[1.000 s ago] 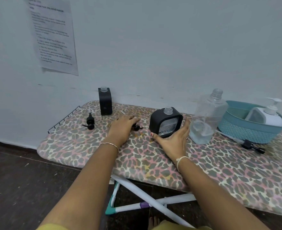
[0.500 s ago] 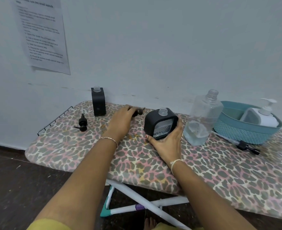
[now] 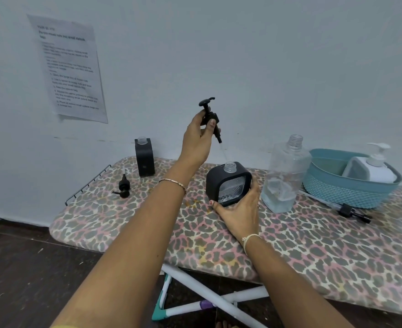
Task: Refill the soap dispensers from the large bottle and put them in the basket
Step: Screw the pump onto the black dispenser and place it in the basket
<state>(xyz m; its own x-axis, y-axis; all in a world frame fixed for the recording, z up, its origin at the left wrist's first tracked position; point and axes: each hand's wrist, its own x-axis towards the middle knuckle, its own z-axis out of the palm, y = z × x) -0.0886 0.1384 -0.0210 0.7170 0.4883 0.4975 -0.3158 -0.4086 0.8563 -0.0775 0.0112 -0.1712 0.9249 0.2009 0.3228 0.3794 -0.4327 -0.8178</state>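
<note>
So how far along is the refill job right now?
Done: the white dispenser sits in the teal basket. In hand: left hand holds a pump above the square black dispenser, steadied by the right hand. Left: basket it; the tall black dispenser stands uncapped.

We see an ironing board (image 3: 133,221) with a leopard-print cover in grey, pink and cream, and we take it as our landmark. At its left end a wire rack (image 3: 86,185) sticks out, tilted up from the cover. Below the board, white crossed legs (image 3: 209,297) show, with a teal foot cap and a purple band. Under all of this lies a dark brown floor (image 3: 29,275). Behind the board rises a pale blue-grey wall (image 3: 266,67). Above the board's left end, a printed paper sheet (image 3: 69,67) hangs on that wall; its text is too blurred for us to read.
</note>
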